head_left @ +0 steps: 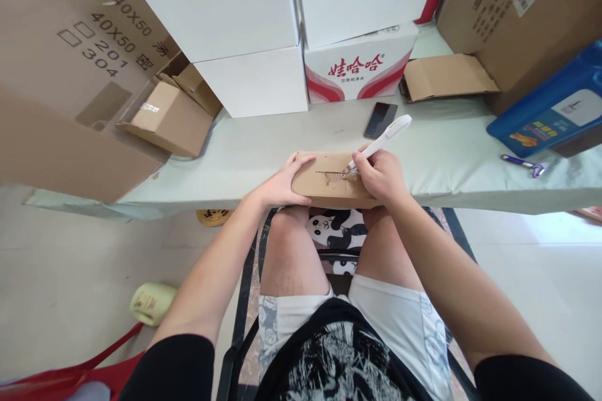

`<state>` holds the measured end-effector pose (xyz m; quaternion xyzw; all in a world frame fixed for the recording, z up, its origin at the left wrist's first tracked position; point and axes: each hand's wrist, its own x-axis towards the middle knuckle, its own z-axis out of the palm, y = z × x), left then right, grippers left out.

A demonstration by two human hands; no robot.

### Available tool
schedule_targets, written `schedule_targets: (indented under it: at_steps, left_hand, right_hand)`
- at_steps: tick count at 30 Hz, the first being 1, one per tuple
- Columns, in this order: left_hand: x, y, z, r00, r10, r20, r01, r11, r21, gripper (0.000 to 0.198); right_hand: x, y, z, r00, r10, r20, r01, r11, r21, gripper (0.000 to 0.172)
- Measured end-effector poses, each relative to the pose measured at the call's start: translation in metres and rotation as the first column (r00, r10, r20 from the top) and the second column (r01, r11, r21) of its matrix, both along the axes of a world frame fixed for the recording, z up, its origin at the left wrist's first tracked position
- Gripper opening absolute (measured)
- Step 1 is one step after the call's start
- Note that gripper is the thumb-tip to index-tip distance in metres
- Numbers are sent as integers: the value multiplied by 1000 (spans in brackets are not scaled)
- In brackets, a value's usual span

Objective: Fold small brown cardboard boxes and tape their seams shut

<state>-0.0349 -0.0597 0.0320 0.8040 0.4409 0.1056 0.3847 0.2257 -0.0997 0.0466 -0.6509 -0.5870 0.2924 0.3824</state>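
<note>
A small brown cardboard box (310, 187) lies at the front edge of the cloth-covered table. My left hand (282, 180) grips its left end, thumb on the far side and fingers at the near side. In my right hand (383, 175) is a slim white utility knife (383, 140), held like a pen and tilted. Its tip touches the top face of the box, beside a dark straight line and several short rough marks. The heel of my right hand rests at the right end of the box.
A black phone (380, 119) lies behind the box on the table (263, 144). White cartons (263, 81) and a red-and-white carton (352, 69) stand at the back. Large cardboard boxes (61, 113) flank both sides. On the right are a blue jug (550, 113) and a purple peeler (522, 163).
</note>
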Motion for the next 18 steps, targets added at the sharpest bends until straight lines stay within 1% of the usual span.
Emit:
schedule_targets:
  at_steps: [3,5,6,7,9,10,11,12,13,15,16,17,18]
  left_hand:
    - [0,0,0,999,19,28,-19,1000,-6,108]
    - [1,0,-1,998,36,54,-35,999,-5,108]
    - [1,0,-2,997,44,71,-44,999,-6,108]
    - [2,1,-2,994,53,92,-53,999,-7,107]
    - [4,6,-4,983,83,165,-79,996,-31,107]
    - [5,8,-5,968,112,223,-99,993,-66,107]
    - [5,11,-6,943,156,293,-126,985,-118,107]
    - [5,14,-7,905,216,367,-158,970,-182,108]
    - [4,16,-8,856,285,432,-187,949,-255,108]
    - [1,21,-7,760,415,501,-222,889,-399,104]
    - [-1,22,-6,729,462,505,-223,858,-463,100]
    - [-3,23,-5,709,499,499,-216,827,-520,95]
    - [-5,24,-4,696,527,488,-200,795,-573,90]
  right_hand:
    - [-1,1,-2,998,-15,-63,16,1000,18,34]
    - [1,3,-2,978,-16,-210,22,999,25,33]
    - [4,4,-2,946,-15,-325,25,999,26,34]
    - [9,5,-2,890,-11,-455,27,999,28,36]
    - [21,8,-2,727,10,-687,33,998,50,39]
    - [29,9,-3,645,27,-763,51,996,78,40]
    - [37,9,-4,586,42,-809,89,989,116,40]
    - [44,10,-7,557,50,-829,150,976,160,38]
    - [50,9,-10,559,51,-828,216,955,204,36]
    - [58,6,-20,613,37,-789,306,909,281,35]
    - [60,3,-25,653,35,-757,309,900,308,36]
    - [60,0,-31,696,47,-717,277,903,328,38]
    - [60,-4,-37,734,80,-674,215,914,343,40]
